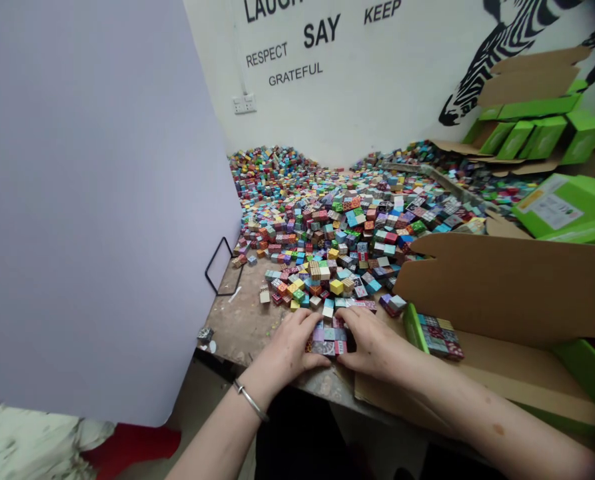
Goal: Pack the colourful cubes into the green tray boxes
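Near the table's front edge lies a small block of patterned cubes [329, 335], set side by side in rows. My left hand [297, 340] grips its left side, thumb in front and fingers behind. On the opposite side my right hand [370, 339] closes around the block in the same way. A pale cube piece [328, 309] sits just behind the block, between my fingertips. Right behind my hands, loose cubes spread out, among them a yellow cube [336, 287] and a striped beige cube [314, 270].
A large heap of coloured cubes [297, 220] covers the table back to the wall. To the right, an open cardboard box [482, 287] holds a green carton with a cube set [440, 337]. More green boxes [567, 207] stand behind. A pale panel [92, 200] blocks the left.
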`<control>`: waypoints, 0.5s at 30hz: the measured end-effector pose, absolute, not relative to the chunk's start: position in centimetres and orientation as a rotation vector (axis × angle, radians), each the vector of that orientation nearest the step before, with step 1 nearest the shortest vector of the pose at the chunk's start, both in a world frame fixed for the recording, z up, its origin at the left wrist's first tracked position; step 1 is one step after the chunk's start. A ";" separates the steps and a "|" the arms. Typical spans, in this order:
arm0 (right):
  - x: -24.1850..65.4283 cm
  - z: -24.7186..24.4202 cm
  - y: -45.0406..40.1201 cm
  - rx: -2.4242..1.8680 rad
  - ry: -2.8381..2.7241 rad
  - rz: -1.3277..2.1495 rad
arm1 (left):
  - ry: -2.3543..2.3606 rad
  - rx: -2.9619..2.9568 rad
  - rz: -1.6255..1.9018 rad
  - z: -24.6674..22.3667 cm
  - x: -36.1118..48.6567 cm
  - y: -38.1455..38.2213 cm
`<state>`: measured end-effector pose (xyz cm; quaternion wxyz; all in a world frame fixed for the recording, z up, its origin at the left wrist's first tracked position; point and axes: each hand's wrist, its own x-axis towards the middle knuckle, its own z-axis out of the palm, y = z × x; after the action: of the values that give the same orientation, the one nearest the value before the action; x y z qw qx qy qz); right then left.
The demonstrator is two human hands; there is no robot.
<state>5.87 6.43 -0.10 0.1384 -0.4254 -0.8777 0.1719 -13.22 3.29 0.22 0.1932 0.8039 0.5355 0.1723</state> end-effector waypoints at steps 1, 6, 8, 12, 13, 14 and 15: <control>6.0 -0.3 6.3 -1.201 -2.528 0.492 | 1.499 2.261 0.488 0.3 -13.2 3.2; 6.3 0.0 5.1 -1.195 -2.504 0.501 | 1.440 2.320 0.455 0.6 -13.0 2.7; 6.8 0.8 4.3 -1.203 -2.461 0.523 | 1.391 2.350 0.473 1.1 -12.8 2.5; 9.6 2.5 2.4 -1.084 -2.300 0.475 | 1.251 2.410 0.504 3.4 -10.8 2.3; 10.8 2.9 2.0 -1.088 -2.257 0.450 | 1.201 2.430 0.502 4.1 -9.8 2.4; 12.1 3.2 1.6 -1.118 -2.224 0.429 | 1.154 2.453 0.505 4.8 -8.6 2.5; 13.6 3.4 1.4 -1.173 -2.199 0.418 | 1.106 2.483 0.507 5.3 -7.1 2.7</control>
<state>13.58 1.42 3.43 0.3026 -0.4423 -0.8295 0.1576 -7.12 2.69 5.32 0.1872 0.8821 0.3928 0.1802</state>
